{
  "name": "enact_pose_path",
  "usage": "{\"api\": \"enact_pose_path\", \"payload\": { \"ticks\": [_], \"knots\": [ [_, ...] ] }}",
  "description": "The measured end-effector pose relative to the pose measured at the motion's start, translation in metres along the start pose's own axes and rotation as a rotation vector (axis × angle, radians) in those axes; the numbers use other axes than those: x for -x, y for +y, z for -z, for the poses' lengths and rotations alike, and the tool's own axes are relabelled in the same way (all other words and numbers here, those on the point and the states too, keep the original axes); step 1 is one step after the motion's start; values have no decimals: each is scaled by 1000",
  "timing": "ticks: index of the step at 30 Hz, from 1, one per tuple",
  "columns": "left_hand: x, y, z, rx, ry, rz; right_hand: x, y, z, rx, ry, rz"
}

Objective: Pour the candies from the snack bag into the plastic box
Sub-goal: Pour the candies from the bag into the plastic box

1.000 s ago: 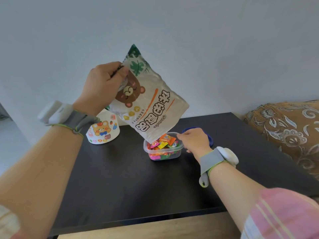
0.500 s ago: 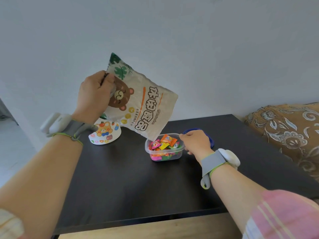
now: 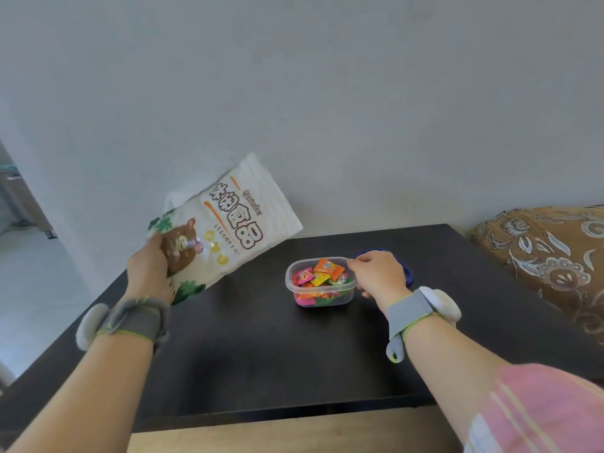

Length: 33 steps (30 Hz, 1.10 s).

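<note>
A white snack bag (image 3: 228, 223) with a brown bear print is gripped at its lower end by my left hand (image 3: 150, 269), left of the box and just above the table. Its far end points up and to the right, away from the box. The clear plastic box (image 3: 321, 282) stands on the black table (image 3: 261, 354), filled with colourful wrapped candies (image 3: 322, 273). My right hand (image 3: 379, 273) holds the box's right rim with thumb and fingers.
A blue lid (image 3: 407, 273) lies behind my right hand, mostly hidden. A brown patterned sofa (image 3: 549, 256) stands off the table's right side. The white wall is close behind the table. The floor drops away on the left.
My left hand has swung the snack bag down and to the left, away from above the box, turning its open end upward. The cartoon paper cup is now hidden behind the bag.
</note>
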<state>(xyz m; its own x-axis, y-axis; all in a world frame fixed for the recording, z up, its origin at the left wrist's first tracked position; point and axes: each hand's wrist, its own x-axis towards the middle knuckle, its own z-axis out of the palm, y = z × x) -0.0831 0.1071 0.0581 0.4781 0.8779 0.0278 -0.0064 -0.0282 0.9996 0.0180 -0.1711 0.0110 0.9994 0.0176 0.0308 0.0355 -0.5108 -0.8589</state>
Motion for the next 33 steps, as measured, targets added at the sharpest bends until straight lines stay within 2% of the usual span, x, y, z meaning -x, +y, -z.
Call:
{"api": "enact_pose_path", "payload": {
  "ticks": [3,7,11,18,21,24,27,29,33],
  "knots": [
    [-8,-20,18,-108,5,2,1,1,2,-12,7,-7],
    [-24,-37,41,-189,17,132,1,4,5,-12,10,-2],
    [-34,-50,64,-403,18,90,0,5,5,-7,8,7],
    [-44,-59,76,-583,51,31,-3,7,2,0,38,11],
    [-37,-55,67,-718,128,-120,-7,10,6,20,112,8],
    [-29,-49,50,-801,156,-397,-14,17,15,104,190,22],
    [-17,-40,20,-812,32,-630,-20,27,21,184,233,14],
    [-6,-34,-5,-833,-69,-740,-21,35,25,265,198,-2],
    [24,-32,-53,-716,-278,-772,-17,47,31,451,49,-27]
  ]
}}
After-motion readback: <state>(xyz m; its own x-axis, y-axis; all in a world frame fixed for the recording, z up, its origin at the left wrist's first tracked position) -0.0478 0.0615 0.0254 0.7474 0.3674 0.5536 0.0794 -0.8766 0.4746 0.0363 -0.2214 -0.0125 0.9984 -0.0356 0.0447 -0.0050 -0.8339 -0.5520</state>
